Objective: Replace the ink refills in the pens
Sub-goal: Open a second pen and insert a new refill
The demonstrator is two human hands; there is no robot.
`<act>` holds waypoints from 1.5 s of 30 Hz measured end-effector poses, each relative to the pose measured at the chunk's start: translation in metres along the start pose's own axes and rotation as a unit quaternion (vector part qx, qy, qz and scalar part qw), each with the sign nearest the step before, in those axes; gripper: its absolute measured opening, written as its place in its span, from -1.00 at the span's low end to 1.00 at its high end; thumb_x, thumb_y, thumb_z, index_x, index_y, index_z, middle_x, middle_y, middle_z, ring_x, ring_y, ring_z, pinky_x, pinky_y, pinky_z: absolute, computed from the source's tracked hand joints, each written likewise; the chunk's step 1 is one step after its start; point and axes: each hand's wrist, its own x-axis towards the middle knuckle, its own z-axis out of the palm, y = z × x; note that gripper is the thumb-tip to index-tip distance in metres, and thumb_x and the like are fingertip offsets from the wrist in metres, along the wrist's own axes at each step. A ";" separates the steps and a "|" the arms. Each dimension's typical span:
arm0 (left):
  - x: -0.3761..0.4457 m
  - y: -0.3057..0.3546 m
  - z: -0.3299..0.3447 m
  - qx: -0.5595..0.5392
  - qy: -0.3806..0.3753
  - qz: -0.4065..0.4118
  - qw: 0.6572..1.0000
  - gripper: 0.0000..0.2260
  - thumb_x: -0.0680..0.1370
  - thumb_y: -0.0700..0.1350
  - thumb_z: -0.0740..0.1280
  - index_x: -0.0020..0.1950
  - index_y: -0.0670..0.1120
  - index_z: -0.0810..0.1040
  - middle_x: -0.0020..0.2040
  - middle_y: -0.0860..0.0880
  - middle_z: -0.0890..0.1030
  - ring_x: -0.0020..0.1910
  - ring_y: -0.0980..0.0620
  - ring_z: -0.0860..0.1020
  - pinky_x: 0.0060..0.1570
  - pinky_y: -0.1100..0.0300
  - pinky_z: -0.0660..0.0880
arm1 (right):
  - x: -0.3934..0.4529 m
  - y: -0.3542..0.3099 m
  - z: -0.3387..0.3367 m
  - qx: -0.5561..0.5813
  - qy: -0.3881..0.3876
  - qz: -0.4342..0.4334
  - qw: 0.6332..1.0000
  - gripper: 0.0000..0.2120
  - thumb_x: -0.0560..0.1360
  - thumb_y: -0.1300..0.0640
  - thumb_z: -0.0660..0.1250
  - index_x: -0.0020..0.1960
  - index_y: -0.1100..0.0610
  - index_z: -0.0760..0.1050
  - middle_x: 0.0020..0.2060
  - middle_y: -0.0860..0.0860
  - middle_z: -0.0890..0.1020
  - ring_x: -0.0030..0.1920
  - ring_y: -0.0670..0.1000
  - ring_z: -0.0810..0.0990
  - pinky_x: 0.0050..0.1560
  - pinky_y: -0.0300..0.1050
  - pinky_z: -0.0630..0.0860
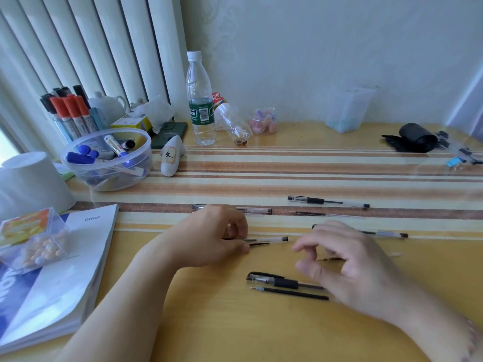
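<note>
Several clear gel pens and loose refills lie on the yellow desk. My left hand pinches a clear pen barrel together with a thin refill, both pointing right. My right hand hovers with loosely curled fingers over another refill and grips nothing. In front of it lie a capped pen and a black refill. Farther back are a pen, a thin refill, a pen partly hidden by my left hand and a pen partly hidden by my right.
A paperback with a clear bead box on it lies at the left. Behind it stand a white cup, a bowl of markers and a water bottle. A black roll sits at the far right.
</note>
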 end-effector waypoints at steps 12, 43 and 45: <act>0.003 0.004 0.005 -0.057 0.058 0.041 0.996 -0.94 0.55 -0.03 0.34 -0.04 0.00 0.55 -0.15 0.10 0.56 -0.13 0.10 0.47 -0.20 0.37 0.40 | 0.030 -0.018 0.004 -0.230 -0.118 0.027 0.966 -0.51 0.55 -0.21 -0.03 0.38 -0.06 0.36 0.23 -0.24 0.51 0.23 -0.13 0.38 0.15 -0.16 0.42; 0.003 0.002 0.008 -0.078 0.183 0.124 0.972 -0.73 0.56 0.23 0.23 -0.04 0.07 0.57 -0.43 -0.02 0.47 -0.45 0.00 0.42 -0.43 0.12 0.38 | 0.051 0.007 -0.005 -0.106 0.055 -0.037 0.992 -0.75 0.58 -0.10 0.16 -0.11 -0.09 0.59 -0.38 -0.31 0.44 -0.39 -0.30 0.43 -0.42 -0.41 0.23; 0.003 0.002 0.007 -0.080 0.204 0.138 0.966 -0.78 0.59 0.13 0.24 -0.10 0.03 0.56 -0.37 0.02 0.49 -0.39 0.00 0.46 -0.40 0.09 0.41 | 0.050 0.012 -0.012 -0.081 0.065 -0.019 0.994 -0.69 0.58 -0.16 0.12 -0.12 -0.10 0.59 -0.40 -0.33 0.47 -0.36 -0.26 0.49 -0.42 -0.38 0.29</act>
